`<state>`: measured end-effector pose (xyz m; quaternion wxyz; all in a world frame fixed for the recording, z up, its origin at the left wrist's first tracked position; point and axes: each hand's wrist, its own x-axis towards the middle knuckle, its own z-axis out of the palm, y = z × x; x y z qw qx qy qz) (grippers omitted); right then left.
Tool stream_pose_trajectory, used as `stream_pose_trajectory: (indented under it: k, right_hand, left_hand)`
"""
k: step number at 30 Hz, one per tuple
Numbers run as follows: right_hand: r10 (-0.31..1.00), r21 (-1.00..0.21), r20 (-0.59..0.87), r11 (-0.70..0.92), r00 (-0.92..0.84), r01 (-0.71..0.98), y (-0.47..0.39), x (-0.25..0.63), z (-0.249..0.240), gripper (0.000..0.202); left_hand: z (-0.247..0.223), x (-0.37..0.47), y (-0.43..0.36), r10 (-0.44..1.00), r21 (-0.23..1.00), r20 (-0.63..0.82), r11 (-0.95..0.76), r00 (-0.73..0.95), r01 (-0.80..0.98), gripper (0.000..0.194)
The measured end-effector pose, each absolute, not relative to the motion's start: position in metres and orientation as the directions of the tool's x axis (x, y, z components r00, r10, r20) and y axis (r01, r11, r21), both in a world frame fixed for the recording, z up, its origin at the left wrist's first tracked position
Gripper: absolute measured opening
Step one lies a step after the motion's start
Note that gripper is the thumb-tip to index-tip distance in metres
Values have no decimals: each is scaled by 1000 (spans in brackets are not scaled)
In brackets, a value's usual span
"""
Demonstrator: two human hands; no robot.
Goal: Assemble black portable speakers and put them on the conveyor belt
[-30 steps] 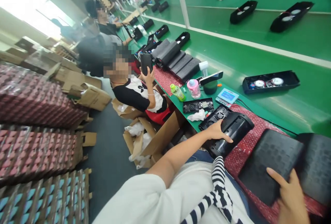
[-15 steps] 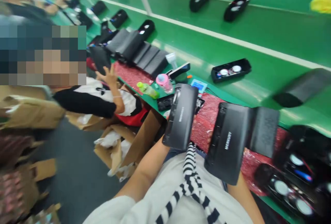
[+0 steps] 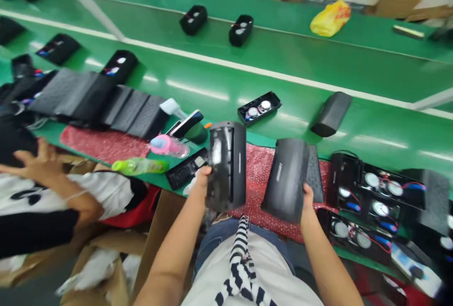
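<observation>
My left hand (image 3: 202,178) grips the side of a black speaker housing (image 3: 221,169), which stands tilted so that its glossy side with slots shows. My right hand (image 3: 307,198) is closed on the edge of a second black speaker housing (image 3: 285,178), whose smooth face bears a small light logo. Both housings are held up over red bubble wrap (image 3: 254,160), apart from each other. Just behind the right one lies a dark textured panel (image 3: 315,174), partly covered. My fingers are mostly hidden behind the housings.
Right of me are several opened speaker shells (image 3: 357,235) with round drivers and wires. A green conveyor (image 3: 212,79) carries more shells. On the left are a green bottle (image 3: 139,166), a pink bottle (image 3: 170,146), a cardboard box (image 3: 155,230) and a co-worker's hand (image 3: 44,162).
My view has swung to the right. The housings have turned in my hands: the left one now shows more of its glossy slotted side, the right one more of its smooth face.
</observation>
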<state>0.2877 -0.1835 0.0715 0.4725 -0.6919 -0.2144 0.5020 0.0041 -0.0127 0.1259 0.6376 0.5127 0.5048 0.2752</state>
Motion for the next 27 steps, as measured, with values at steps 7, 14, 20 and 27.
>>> stream_pose_trajectory:
  k: [7, 14, 20, 27]
  right_hand:
    - [683, -784, -562, -262, 465, -563, -19, 379, 61, 40]
    - [677, -852, -493, -247, 547, -461, 98, 467, 18, 48]
    - [663, -843, -538, -408, 521, -351, 92, 500, -8, 42]
    - [597, -818, -449, -574, 665, -37, 11, 461, 35, 71]
  left_hand:
    - [151, 119, 203, 969, 865, -171, 60, 181, 498, 109]
    - [90, 199, 334, 968, 332, 46, -249, 248, 910, 118]
    - [33, 194, 336, 960, 22, 22, -280, 279, 960, 102]
    - [52, 230, 255, 857, 29, -148, -495, 493, 869, 86]
